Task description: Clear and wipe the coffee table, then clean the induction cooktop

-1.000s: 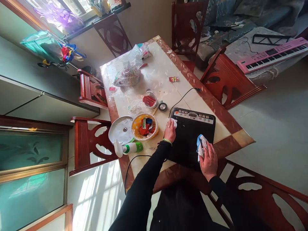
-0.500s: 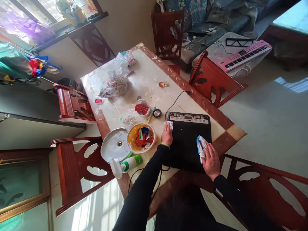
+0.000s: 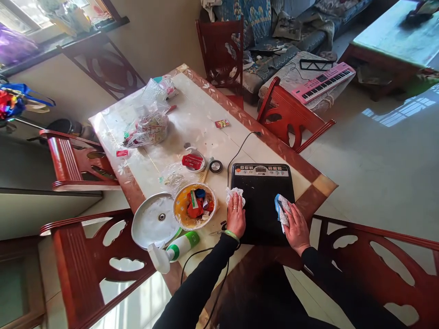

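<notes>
**We wipe the black cooktop (image 3: 262,214) two-handed.**
Our left hand (image 3: 236,214) lies flat, fingers together on a white tissue (image 3: 235,196); our right hand (image 3: 297,229) pinches a blue-edged cloth (image 3: 283,211), pressing evenly.

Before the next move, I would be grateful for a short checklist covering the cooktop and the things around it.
1. Left hand on white cloth, at the cooktop: ok.
2. Right hand on blue-edged cloth, on the cooktop surface: ok.
3. Cooktop display switched off: cannot tell.
4. Cord unplugged: cannot tell; its far end reaches the edge of the table.
5. Bowl clear of the left hand: ok, they are apart.
6. Spray bottle upright: not ok, it lies on its side.
</notes>
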Available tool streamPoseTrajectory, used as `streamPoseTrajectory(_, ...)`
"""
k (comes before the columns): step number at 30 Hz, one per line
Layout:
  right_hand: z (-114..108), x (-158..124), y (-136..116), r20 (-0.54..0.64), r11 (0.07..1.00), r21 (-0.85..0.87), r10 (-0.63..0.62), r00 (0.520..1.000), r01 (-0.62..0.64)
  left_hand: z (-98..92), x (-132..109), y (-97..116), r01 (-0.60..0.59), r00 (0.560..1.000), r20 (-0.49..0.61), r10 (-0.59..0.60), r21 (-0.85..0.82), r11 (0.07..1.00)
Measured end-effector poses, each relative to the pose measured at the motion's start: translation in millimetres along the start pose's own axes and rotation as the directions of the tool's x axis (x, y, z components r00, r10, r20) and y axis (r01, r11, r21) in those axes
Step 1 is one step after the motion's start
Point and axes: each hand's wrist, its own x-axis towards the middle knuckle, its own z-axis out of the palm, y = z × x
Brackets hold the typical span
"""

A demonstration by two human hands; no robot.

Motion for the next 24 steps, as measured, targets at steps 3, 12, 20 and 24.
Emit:
streamPoseTrajectory(3, -1, 0, 0, 0.006, 1.000, 0.010, 0.006, 1.000, -0.006, -0.4, 1, 7, 0.008, 0.999, 0.038, -0.008, 0.012, 1.000)
streamPoseTrajectory(12, -3, 1, 2, 0.027, 0.999, 0.048, 0.003, 1.000, -0.004, 37.9, 53, 87, -0.211, 0.958, 0.205, 0.200, 0.034, 0.977)
streamPoseTrajectory(20, -4, 2, 2, 0.035, 0.995, 0.102, 0.016, 0.999, -0.020, 7.1, 71, 44, 0.033, 0.997, 0.071, -0.040, 0.098, 0.995)
streamPoseTrajectory(24, -1, 0, 3, 0.017, 0.993, 0.120, 0.020, 1.000, -0.022, 22.0, 54, 70, -0.084, 0.987, 0.147, 0.069, 0.100, 0.991)
